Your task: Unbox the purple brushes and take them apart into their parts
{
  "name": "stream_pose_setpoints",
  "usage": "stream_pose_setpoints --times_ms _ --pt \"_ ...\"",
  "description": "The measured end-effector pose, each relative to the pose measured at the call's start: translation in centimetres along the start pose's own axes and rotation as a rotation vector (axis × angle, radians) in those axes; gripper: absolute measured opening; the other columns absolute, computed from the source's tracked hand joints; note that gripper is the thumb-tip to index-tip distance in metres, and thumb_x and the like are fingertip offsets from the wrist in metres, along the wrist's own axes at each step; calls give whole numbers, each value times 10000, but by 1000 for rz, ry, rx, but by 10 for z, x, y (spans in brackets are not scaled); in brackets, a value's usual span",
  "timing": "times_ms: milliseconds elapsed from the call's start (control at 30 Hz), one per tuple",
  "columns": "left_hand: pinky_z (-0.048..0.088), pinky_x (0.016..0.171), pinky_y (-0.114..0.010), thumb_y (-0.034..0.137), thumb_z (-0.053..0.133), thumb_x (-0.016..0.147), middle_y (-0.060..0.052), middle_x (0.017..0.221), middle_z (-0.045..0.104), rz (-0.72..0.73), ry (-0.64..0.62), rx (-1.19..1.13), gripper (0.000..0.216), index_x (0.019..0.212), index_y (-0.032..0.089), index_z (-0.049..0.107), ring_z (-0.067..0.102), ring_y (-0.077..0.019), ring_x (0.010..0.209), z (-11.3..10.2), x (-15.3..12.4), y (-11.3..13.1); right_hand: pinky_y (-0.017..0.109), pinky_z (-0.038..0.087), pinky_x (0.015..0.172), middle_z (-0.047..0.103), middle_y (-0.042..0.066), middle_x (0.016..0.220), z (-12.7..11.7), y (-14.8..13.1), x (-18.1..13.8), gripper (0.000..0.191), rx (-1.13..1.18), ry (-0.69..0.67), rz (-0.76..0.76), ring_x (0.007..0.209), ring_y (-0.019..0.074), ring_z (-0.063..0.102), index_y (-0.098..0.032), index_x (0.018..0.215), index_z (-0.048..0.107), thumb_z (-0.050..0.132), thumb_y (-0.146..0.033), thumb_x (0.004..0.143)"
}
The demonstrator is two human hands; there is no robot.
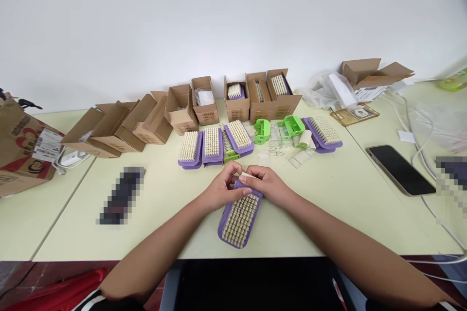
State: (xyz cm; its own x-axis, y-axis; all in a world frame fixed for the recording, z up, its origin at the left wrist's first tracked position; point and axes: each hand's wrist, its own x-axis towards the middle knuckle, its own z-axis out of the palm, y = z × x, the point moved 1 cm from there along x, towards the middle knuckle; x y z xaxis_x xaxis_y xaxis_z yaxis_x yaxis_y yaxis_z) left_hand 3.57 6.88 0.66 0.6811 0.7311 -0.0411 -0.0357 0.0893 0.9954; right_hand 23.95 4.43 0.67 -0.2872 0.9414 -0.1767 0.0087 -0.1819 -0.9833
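A purple-backed scrub brush (240, 219) with cream bristles lies bristles up on the table, its far end under my hands. My left hand (226, 187) and my right hand (264, 184) meet over that end. Their fingers pinch a small pale strip (247, 175) just above the brush. Farther on stand several similar brushes, including one (212, 145) in the row, beside a metal coil spring (226, 138). Bright green plastic parts (261, 131) and a white roll (305, 138) lie to the right.
Open cardboard boxes (178, 109) line the table's far side, some holding brushes. A smartphone (400, 170) and white cables lie to the right. A pixelated object (122, 196) lies to the left, and a brown paper bag (22, 146) sits at the left edge.
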Motion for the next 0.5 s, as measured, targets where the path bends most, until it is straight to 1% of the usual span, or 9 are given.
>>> stream_pose_setpoints --times_ms 67,167,267,367,500 --pt "403 728 -277 631 763 994 19 965 508 36 35 27 492 1106 244 479 474 -139 797 1 1 -3 304 269 656 442 -49 704 0 0 1 602 6 4 11 692 142 383 -217 716 520 837 -708 857" --pt "443 809 -318 642 599 1084 -6 977 539 84 168 72 423 1052 227 523 511 -181 875 6 3 -5 303 257 647 450 -49 705 1 -1 1 615 43 13 34 685 140 380 -220 713 510 847 -720 838" --pt "460 905 -349 614 574 1097 -22 1014 574 114 270 61 397 1024 225 544 543 -211 960 12 6 -8 305 248 644 428 -53 702 3 -2 1 645 66 42 41 680 136 364 -225 697 484 860 -735 814" --pt "458 917 -354 602 580 1095 -18 1007 577 136 299 45 383 1023 228 545 543 -212 954 16 6 -10 305 253 650 415 -56 708 7 -3 0 662 82 72 49 688 137 364 -228 696 467 878 -739 793" --pt "458 919 -353 611 573 1097 -16 1002 572 142 320 68 388 1033 229 557 546 -215 962 17 6 -11 303 249 654 424 -60 717 9 -1 0 649 164 68 68 688 137 365 -232 725 460 882 -718 807"
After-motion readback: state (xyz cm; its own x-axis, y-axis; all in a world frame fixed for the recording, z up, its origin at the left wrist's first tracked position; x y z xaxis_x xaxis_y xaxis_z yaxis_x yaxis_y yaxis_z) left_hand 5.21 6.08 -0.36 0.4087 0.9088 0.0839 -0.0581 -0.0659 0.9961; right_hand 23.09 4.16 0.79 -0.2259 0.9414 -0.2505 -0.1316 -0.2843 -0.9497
